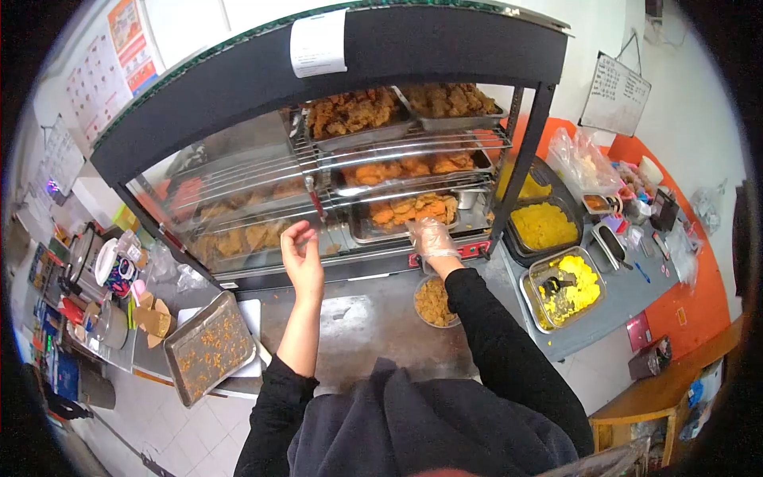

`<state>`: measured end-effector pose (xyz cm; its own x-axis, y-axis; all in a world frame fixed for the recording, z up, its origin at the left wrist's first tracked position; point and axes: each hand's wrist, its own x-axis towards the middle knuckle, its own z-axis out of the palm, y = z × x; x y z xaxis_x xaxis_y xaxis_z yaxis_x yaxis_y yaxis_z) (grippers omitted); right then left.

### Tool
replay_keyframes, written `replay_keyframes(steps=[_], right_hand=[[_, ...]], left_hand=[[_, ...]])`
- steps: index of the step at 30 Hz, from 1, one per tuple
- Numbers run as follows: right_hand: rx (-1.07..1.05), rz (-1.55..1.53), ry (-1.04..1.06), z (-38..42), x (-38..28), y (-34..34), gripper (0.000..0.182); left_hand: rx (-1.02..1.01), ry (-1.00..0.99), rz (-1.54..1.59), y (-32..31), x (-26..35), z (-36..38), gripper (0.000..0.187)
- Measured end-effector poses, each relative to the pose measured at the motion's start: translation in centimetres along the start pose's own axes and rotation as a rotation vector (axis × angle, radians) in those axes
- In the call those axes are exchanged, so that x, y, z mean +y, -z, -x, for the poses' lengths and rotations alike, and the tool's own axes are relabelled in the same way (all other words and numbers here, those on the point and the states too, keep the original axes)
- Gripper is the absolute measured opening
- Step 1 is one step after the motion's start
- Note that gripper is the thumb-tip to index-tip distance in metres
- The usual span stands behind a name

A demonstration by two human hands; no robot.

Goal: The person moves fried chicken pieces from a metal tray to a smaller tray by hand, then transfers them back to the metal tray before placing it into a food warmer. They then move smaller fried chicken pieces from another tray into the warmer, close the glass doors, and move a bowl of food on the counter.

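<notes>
My left hand (pixel 300 258) is bare and raised before the warming cabinet's glass, its fingers loosely bent and apart, with nothing in them. My right hand (pixel 433 238), in a clear plastic glove, reaches in at the cabinet's lower level, at the front edge of a metal tray of fried chicken pieces (pixel 409 210). Its fingertips are hard to make out through the glove, and I see no piece plainly in them. Below my right wrist a round bowl of brown crumbly food (pixel 433 303) stands on the counter, partly covered by my sleeve.
The warming cabinet (pixel 334 60) holds more trays of fried food on upper racks. A crumb-strewn metal tray (pixel 208 350) lies at the counter's left edge. At right are a clear container of yellow food (pixel 566 288), a black tub of yellow food (pixel 545 226) and plastic bags (pixel 584 163).
</notes>
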<state>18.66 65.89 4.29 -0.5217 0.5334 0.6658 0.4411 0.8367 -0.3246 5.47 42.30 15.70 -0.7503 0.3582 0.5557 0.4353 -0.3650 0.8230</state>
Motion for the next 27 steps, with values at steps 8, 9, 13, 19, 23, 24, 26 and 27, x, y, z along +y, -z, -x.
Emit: replay_keyframes(steps=[8, 9, 13, 19, 23, 24, 26, 27], right_hand=[[-0.089, -0.267, -0.041, -0.5, -0.1, 0.4, 0.019], [-0.103, -0.219, -0.042, -0.8, -0.3, 0.8, 0.020], [-0.105, -0.103, 0.026, -1.3, 0.2, 0.1, 0.020], [-0.102, 0.151, 0.145, -1.4, 0.1, 0.5, 0.018], [-0.028, 0.037, 0.052, -1.2, 0.6, -0.6, 0.018], [-0.029, 0.039, 0.047, -1.0, 0.9, -0.7, 0.018], [-0.137, -0.015, 0.024, -1.1, 0.0, 0.1, 0.020], [-0.140, 0.114, 0.138, -1.5, -0.5, 0.5, 0.023]], left_hand=[[0.046, 0.041, -0.031, 2.5, -0.7, 1.9, 0.021], [0.050, 0.032, -0.029, 2.7, -0.6, 2.0, 0.020], [0.017, 0.046, -0.023, 3.3, -0.9, 2.0, 0.017], [-0.209, 0.111, -0.093, 2.1, -0.8, 0.4, 0.021], [-0.280, 0.190, -0.140, 1.7, -0.8, -0.5, 0.026], [-0.313, 0.222, -0.153, 1.5, -0.7, -0.5, 0.027], [-0.313, 0.227, -0.166, 1.0, -0.4, -0.3, 0.027], [-0.309, 0.228, -0.180, 0.7, -0.4, -0.3, 0.027]])
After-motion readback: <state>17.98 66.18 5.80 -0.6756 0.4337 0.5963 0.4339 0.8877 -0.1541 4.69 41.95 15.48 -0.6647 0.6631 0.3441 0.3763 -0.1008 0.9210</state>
